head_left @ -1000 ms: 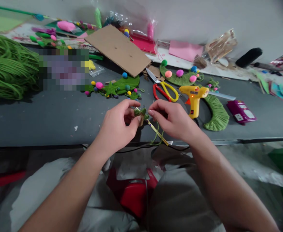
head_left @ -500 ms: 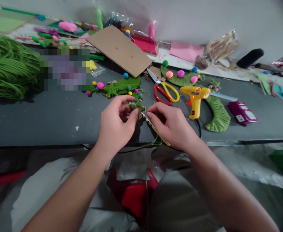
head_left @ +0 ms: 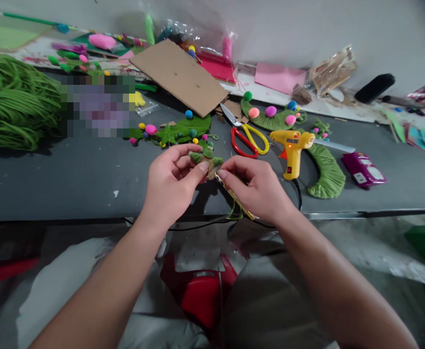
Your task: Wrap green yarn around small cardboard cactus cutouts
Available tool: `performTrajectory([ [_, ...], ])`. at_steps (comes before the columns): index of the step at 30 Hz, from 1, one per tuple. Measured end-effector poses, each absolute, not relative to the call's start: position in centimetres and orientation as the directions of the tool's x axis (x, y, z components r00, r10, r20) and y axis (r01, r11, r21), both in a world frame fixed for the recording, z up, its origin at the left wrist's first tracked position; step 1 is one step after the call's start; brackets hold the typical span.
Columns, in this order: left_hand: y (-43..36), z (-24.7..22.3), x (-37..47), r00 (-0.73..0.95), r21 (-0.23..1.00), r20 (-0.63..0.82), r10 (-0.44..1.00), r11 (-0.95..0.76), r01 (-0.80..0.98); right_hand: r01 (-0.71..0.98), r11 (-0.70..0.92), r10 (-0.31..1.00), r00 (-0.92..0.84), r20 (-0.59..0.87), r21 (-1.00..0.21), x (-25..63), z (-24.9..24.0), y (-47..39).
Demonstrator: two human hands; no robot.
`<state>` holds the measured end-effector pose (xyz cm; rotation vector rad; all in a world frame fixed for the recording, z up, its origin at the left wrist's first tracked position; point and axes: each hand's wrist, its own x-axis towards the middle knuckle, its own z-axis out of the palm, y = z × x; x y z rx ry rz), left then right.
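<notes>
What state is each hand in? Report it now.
Left hand: closed, holding the small green-wrapped cardboard piece.
Right hand: thumb and fingers pinched together at the patterned strip; whether they hold it cannot be told.

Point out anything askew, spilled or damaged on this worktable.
The cardboard sheet sits askew across the back of the worktable, its edges out of line with the table's. A small white scrap lies loose near the front edge, like litter. No spill or damage is plain.
</notes>
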<state>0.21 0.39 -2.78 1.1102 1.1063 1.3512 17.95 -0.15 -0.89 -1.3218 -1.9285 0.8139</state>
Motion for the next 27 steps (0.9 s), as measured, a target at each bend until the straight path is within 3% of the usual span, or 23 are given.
performTrajectory([
  [6,0.4,-3.2,-0.2,0.052,0.954,-0.025,0.998,0.039,-0.298,0.455,0.263,0.943,-0.307,0.128,-0.851,18.5,-0.7,0.2],
  [10,0.5,-3.0,-0.6,0.153,0.956,-0.04,0.987,0.082,-0.282,0.374,0.256,0.91,-0.404,0.092,-0.892,19.4,-0.9,1.0],
  [14,0.4,-2.5,-0.6,0.207,0.986,-0.046,0.977,0.078,-0.15,0.396,0.294,0.896,-0.432,0.106,-0.87,20.3,-0.9,1.8],
  [18,-0.1,-2.7,-0.5,0.198,0.991,0.054,0.979,-0.077,0.112,0.517,0.308,0.91,-0.404,0.09,-0.799,20.6,-0.5,2.0],
  [22,-0.3,-3.2,-0.4,0.202,0.88,0.159,0.966,-0.232,0.415,0.597,0.312,0.917,-0.393,0.069,-0.739,20.4,0.0,1.7],
  [27,-0.4,-3.4,-0.3,0.176,0.801,0.212,0.961,-0.274,0.532,0.656,0.326,0.924,-0.372,0.084,-0.681,19.9,0.4,1.2],
])
